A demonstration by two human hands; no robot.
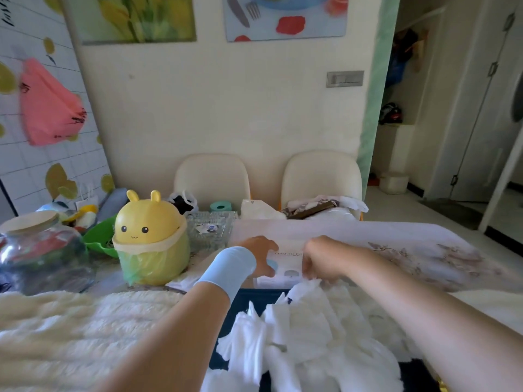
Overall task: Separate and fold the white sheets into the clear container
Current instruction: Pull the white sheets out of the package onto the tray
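- White sheets (285, 335): a loose, crumpled heap at the near edge of the tabletop, right of centre, lying partly on a dark surface and partly against a fluffy white cover (85, 321). Judged very light, soft and limp. The layers probably cling together, so a pinch at a free corner or peak should lift a single sheet better than a grab into the mass.
- Right hand (322, 260): just beyond the heap, with the fingers curled tightly downward. The fingertips appear to pinch the uppermost tip of a sheet, but blur hides the exact contact.
- Left hand (261, 254): level with the right hand, above a pale blue wristband (229, 267). Thumb and fingers are curved round the left end of a white box (283, 274), which lies flat between the two hands.
- Clear container (210, 232): probably the ribbed transparent vessel toward the far edge, left of centre and well apart from the heap. Its contents cannot be read.
- Yellow bin (150, 236): stands to the left of the container.
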